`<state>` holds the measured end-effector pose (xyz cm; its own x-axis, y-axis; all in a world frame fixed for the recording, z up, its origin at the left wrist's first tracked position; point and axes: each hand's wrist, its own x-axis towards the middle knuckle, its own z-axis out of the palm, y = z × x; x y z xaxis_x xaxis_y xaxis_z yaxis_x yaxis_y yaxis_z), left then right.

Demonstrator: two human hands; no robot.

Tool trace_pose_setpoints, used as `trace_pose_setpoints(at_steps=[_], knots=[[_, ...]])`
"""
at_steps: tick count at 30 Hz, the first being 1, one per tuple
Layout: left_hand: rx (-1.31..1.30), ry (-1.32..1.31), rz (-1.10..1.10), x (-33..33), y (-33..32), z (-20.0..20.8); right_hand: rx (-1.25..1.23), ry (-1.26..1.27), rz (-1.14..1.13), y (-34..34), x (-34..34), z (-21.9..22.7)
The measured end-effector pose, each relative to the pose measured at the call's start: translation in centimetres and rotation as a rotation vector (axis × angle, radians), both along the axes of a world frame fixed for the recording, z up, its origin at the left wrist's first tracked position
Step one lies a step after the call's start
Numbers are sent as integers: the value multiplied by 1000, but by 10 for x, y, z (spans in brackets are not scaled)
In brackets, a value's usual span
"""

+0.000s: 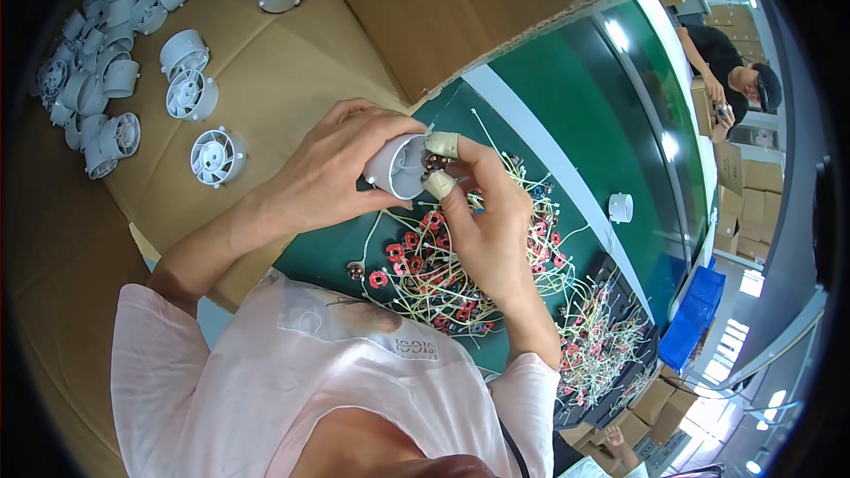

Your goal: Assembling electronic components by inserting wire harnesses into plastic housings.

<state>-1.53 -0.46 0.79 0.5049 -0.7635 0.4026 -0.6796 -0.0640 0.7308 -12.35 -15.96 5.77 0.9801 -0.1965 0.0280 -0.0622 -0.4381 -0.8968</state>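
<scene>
My left hand (350,155) is wrapped round a light grey round plastic fan housing (400,166), its open end turned to the right. Thumb and forefinger of my right hand (482,204), both covered with pale finger cots, pinch a small motor coil (436,164) with dark and copper-coloured parts at the housing's mouth. How far the coil sits inside the housing I cannot tell. Below my hands lies a tangled heap of red and black motor coils (434,252) with pale yellow-white wires on the green work surface (341,252).
A large cardboard box (274,62) on the left holds many grey fan housings (115,44). One housing (621,207) stands on the green conveyor belt (611,142). More wired coils fill a black tray (602,336). Beyond are a blue bin (693,319) and a co-worker (726,62).
</scene>
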Motion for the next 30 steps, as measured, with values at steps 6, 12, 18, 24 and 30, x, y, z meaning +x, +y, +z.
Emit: trace_pose_setpoints(at_steps=[6, 12, 18, 24, 30], knots=[[-19, 22, 18, -4, 0, 3, -575, -328, 57, 0, 5, -7], [-16, 18, 7, -6, 1, 1, -494, -402, 38, 9, 9, -17], [-35, -37, 12, -4, -1, 0, -563, -435, 63, 10, 8, -17], [-66, 49, 2, -5, -1, 3, -601, -452, 33, 9, 10, -15], [-126, 168, 0, -6, -1, 1, -695, -379, 19, 10, 10, -7]])
